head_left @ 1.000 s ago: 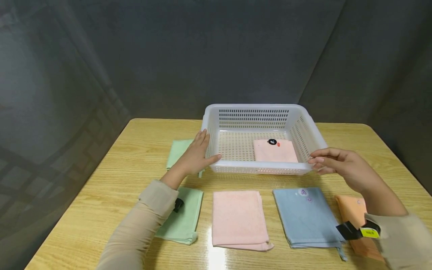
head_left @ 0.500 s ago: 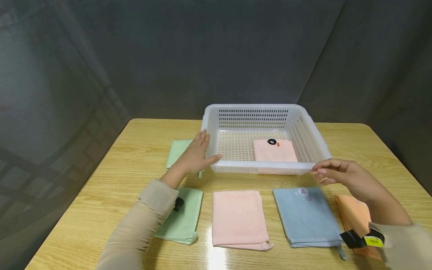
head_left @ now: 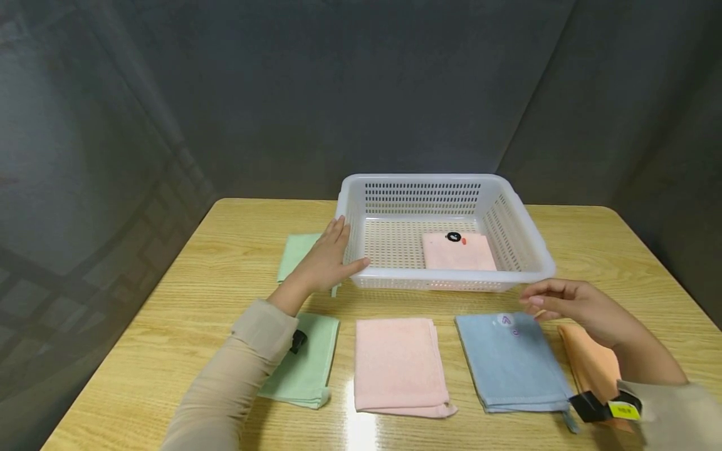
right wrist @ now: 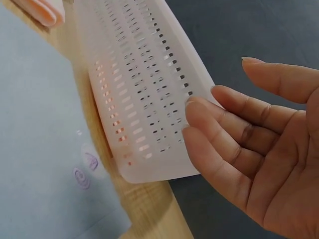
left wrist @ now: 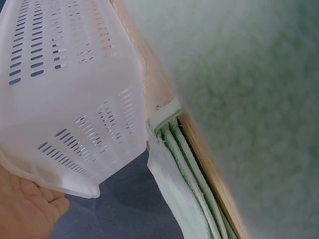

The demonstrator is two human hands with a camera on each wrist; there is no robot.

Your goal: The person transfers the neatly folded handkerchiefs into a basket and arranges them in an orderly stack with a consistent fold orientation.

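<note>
A white slotted plastic basket (head_left: 395, 274) stands at the table's far side, a folded pink towel (head_left: 462, 257) with a black and red patch lying in its right part. My left hand (head_left: 323, 258) rests on the basket's left front corner, fingers extended over the side and thumb along the front rim; the left wrist view shows the palm (left wrist: 25, 209) under the rim. Just in front of the right front corner hovers my right hand (head_left: 581, 310), fingers loosely bent and holding nothing. Under its fingertips is the far edge of a folded blue towel (head_left: 507, 369).
A green towel (head_left: 297, 247), partly hidden by the left hand, lies left of the basket. Along the front are another green towel (head_left: 316, 357), a pink towel (head_left: 399, 366) and an orange towel (head_left: 592, 360) partly under the right arm. Dark curtains (head_left: 361, 94) surround the wooden table (head_left: 180, 300).
My right hand has come away from the basket's right front corner and moved slightly toward me, so the corner shows fully. The left hand has stayed in place.
</note>
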